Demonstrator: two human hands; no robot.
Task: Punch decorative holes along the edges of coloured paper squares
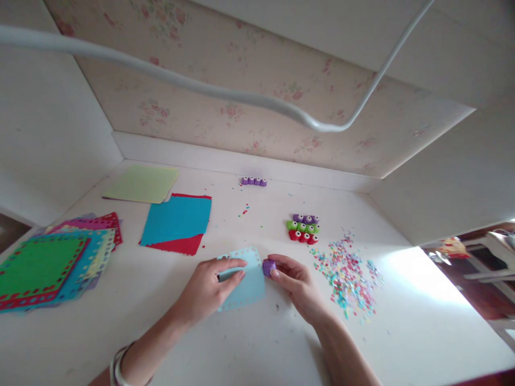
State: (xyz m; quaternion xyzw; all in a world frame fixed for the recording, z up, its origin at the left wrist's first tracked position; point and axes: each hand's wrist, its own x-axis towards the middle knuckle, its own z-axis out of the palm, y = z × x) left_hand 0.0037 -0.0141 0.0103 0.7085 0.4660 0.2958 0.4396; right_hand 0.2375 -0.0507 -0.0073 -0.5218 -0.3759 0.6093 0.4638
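My left hand (215, 284) holds a light blue paper sheet (253, 284), with thumb and index finger lying across its top face. Whatever its other fingers do under the sheet is hidden. Small punched holes run along the sheet's top, left and bottom edges. At the sheet's right edge, my right hand (295, 281) grips a small purple craft paper punch (269, 267) between thumb and fingers. The punch touches or overlaps that edge; whether paper sits in its slot I cannot tell.
Several green, red and purple punches (303, 227) stand in rows, with more purple punches (254, 181) near the wall. Paper confetti (350, 273) is scattered at right. Left lie punched sheets (44, 265), blue and red paper (177, 220) and pale green paper (140, 182). A white cable (241, 96) crosses above.
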